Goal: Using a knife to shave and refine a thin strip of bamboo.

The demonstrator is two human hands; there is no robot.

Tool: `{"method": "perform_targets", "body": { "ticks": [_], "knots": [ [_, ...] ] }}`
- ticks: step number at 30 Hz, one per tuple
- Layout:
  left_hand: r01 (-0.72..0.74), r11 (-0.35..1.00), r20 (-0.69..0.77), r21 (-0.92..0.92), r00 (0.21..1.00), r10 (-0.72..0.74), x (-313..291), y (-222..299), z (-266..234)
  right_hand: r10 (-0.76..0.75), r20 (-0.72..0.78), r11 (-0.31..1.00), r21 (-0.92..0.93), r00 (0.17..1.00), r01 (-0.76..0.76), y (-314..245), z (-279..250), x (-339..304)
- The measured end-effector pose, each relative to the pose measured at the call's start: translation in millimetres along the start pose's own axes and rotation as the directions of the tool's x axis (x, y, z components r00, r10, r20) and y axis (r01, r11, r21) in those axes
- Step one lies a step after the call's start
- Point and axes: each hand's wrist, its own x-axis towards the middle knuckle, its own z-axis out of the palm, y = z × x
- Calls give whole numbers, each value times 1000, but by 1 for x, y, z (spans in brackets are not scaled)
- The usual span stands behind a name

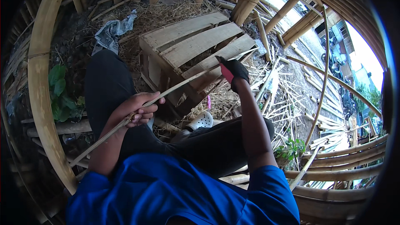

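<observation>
A long thin bamboo strip (187, 81) runs slantwise across my lap, from the lower left up to the far right. My left hand (138, 107) is bare and has its fingers wrapped round the strip near its middle. On my right hand (234, 71) is a black and red glove; it is closed on the strip's farther part, above the edge of a slatted wooden crate (200, 43). The glove hides its fingers in part, and I cannot make out whether a tool is in them too. The strip's near end passes over my left forearm.
A thick bamboo pole (39, 75) curves up at the left. Crumpled newspaper (112, 31) lies behind the crate. Many split bamboo pieces (287, 93) litter the ground at the right. A light clog (202, 121) shows below the crate, and bamboo rails (346, 173) stand at the lower right.
</observation>
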Motion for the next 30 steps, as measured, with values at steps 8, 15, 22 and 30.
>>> {"method": "perform_targets", "body": {
  "ticks": [8,15,22,30],
  "knots": [
    [-7,997,-2,-71,1000,7,5,0,-4,-127,-71,992,-39,989,124,-24,26,-18],
    [-3,994,-19,-113,1000,1,5,-3,5,-172,-50,985,-10,984,172,-60,47,-49],
    [60,931,175,-360,985,4,10,0,-8,-186,-70,982,1,980,187,-47,34,-42],
    [72,904,220,-421,975,24,16,-5,-4,-34,-24,996,84,999,36,-36,26,-28]
  ]
}}
